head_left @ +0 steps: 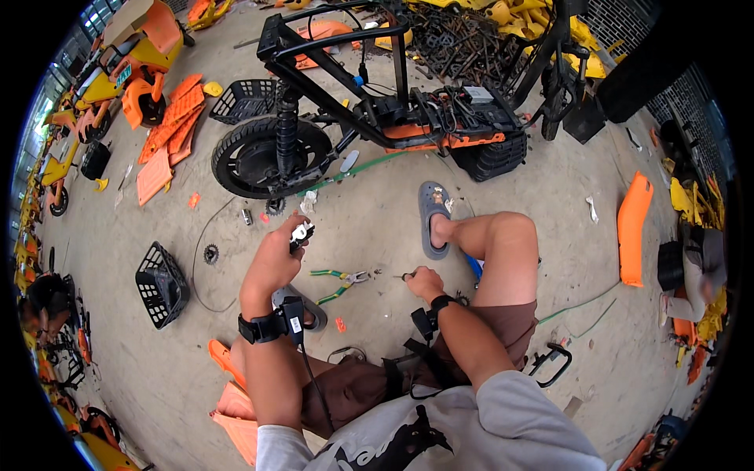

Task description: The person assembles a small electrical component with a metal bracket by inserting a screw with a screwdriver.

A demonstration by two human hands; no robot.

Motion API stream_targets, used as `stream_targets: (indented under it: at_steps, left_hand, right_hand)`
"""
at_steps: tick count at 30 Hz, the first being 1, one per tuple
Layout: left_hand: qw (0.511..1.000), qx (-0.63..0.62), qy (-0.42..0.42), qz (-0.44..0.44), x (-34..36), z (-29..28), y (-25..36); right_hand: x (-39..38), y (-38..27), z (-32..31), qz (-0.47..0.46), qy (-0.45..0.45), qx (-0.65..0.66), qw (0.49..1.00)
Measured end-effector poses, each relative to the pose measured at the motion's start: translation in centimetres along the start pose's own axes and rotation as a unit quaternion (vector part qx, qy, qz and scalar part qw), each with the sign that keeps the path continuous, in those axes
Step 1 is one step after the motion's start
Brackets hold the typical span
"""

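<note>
My left hand (274, 256) grips a small white and black object (302, 233), held up left of center. My right hand (425, 282) is curled round a small thin tool (406, 276), probably a screwdriver, its tip pointing left. Between my hands, yellow-and-green pliers (340, 287) lie open on the concrete beside small dark bits (378, 272). Ahead stands a stripped black scooter frame (357, 118) with a rear wheel (234, 157), wiring and an orange base panel. A gray clog (434, 220) is on my right foot, just beyond my right hand.
Black baskets (161, 286) and a loose sprocket (210, 255) are at left. Orange panels (165, 133), yellow-orange scooters (137, 71) and a heap of metal parts (440, 39) lie around. A long orange panel (632, 228) is at right. Other people (699, 290) crouch at both edges.
</note>
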State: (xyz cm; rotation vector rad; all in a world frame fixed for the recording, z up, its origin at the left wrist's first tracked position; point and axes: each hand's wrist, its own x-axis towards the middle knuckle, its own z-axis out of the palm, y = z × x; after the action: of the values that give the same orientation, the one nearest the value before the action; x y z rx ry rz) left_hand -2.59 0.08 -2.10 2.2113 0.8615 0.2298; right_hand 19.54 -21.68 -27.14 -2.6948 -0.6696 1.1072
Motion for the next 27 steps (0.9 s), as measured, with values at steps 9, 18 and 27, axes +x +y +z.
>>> stream_targets:
  at_steps: [9,18,27]
  left_hand:
    - [1.000,-0.004,-0.015,-0.010,0.6,0.4,0.2]
    - [1.000,0.019,-0.003,0.004,0.8,0.8,0.2]
    - [1.000,0.018,-0.010,-0.004,0.8,0.8,0.2]
  right_hand:
    - [-2.0,-0.4,2.2,0.015,0.027,0.106,0.994]
    - [-1.0,-0.6,2.8,0.015,0.013,0.140,0.990]
    - [-1.2,-0.6,3.4,0.032,0.019,0.140,0.989]
